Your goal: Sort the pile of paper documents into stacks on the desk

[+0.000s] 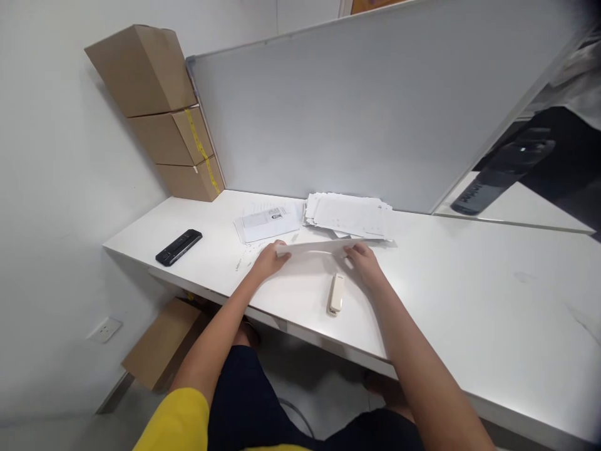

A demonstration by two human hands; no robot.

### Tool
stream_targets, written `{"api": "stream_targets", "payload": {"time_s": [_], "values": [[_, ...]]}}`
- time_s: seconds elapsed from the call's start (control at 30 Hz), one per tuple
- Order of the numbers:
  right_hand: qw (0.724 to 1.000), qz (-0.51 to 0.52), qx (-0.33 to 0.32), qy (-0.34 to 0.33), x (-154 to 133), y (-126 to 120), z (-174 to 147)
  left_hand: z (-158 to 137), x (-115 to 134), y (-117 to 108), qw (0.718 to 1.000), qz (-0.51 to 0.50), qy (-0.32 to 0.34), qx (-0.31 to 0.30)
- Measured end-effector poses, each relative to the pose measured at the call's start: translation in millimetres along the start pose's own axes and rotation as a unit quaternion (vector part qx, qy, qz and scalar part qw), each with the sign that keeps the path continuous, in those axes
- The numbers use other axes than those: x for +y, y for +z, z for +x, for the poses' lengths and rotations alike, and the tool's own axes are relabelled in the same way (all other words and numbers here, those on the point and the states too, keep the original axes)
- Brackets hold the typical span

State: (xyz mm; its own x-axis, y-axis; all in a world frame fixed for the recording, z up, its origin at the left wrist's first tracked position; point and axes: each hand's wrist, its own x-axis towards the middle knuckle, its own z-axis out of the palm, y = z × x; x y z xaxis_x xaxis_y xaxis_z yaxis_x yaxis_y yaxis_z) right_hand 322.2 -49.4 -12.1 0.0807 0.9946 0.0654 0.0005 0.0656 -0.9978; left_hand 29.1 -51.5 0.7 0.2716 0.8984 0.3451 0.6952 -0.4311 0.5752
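Note:
Between both hands stretches a sheaf of white paper [317, 246], seen nearly edge-on just over the desk; how many sheets it has I cannot tell. My left hand [271, 260] is closed on its left end, thumb on the near side. At the right end my right hand [364, 260] pinches the paper. Below it, close to the right hand, a cream stapler [336, 294] lies on the white desk [291, 294]. Beyond the hands are a small stack of printed sheets [267, 223] and a thicker, uneven paper pile [350, 214].
A black phone-like device [179, 247] lies on the left. Stacked cardboard boxes [162, 81] stand at the back left, beside a grey partition panel [319, 119]. A dark bottle [498, 175] is beyond the panel's right end. Under the desk sits another cardboard box [164, 341].

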Motion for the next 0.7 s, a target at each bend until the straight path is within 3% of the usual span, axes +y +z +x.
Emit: {"api": "stream_targets", "payload": {"time_s": [0.13,0.27,0.33,0.4,0.5,0.6,0.7], "values": [[0.998,0.007,0.055,-0.027,-11.2,-6.4,-6.8,3.5,7.5,-0.6,0.999,0.033,0.023,-0.018],[0.99,0.044,0.132,-0.032,-12.8,-36.9,-68.7,-0.5,21.3,-4.5,0.998,0.051,0.013,-0.027],[0.991,0.044,0.124,0.026,-6.2,-58.1,-125.0,-1.3,28.0,-6.1,0.997,0.061,0.006,-0.043],[0.988,0.023,0.089,0.127,-0.5,-76.8,-187.1,-0.2,32.9,-5.9,0.994,0.096,0.009,-0.056],[0.961,-0.008,0.106,0.255,0.1,-93.2,-262.8,1.0,38.1,-3.1,0.982,0.173,0.047,-0.064],[0.942,-0.019,0.155,0.297,-6.0,-97.9,-299.5,-5.3,43.7,-1.3,0.972,0.203,0.105,-0.059],[0.939,0.002,0.184,0.292,-15.3,-99.6,-305.8,-14.9,45.9,-0.3,0.962,0.202,0.168,-0.072]]}}
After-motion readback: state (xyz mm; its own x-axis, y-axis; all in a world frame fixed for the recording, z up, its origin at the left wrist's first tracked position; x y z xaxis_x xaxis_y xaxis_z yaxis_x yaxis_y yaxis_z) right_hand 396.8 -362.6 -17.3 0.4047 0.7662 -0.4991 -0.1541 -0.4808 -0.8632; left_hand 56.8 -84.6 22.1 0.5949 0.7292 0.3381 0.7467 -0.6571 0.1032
